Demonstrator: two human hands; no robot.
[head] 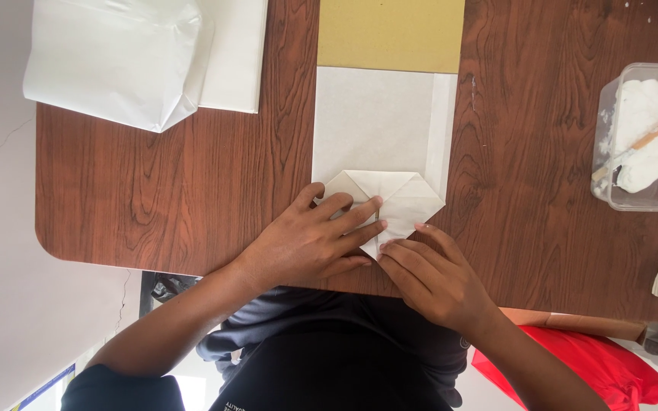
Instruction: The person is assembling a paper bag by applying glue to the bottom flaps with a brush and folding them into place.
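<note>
**Both hands flat on a folded paper point**

The left hand [310, 243] lies open, fingers spread, pressing the white paper sheet with folded triangular flaps [386, 202]; the right hand [436, 278] touches the fold's lower tip with its fingertips, clasping nothing; the sheet's long axis runs away from the person across the brown wood-grain bench [154, 190]; a clear plastic tub of white paste [641, 137] stands well apart, on the right.

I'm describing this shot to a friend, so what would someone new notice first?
Both hands at the table's near edge: the left hand presses flat on a white folded paper with diamond-shaped flaps, and the right hand touches its lower tip. At the right edge sits a clear tub of white paste with a wooden stick; a white wrapped stack lies far left.
</note>
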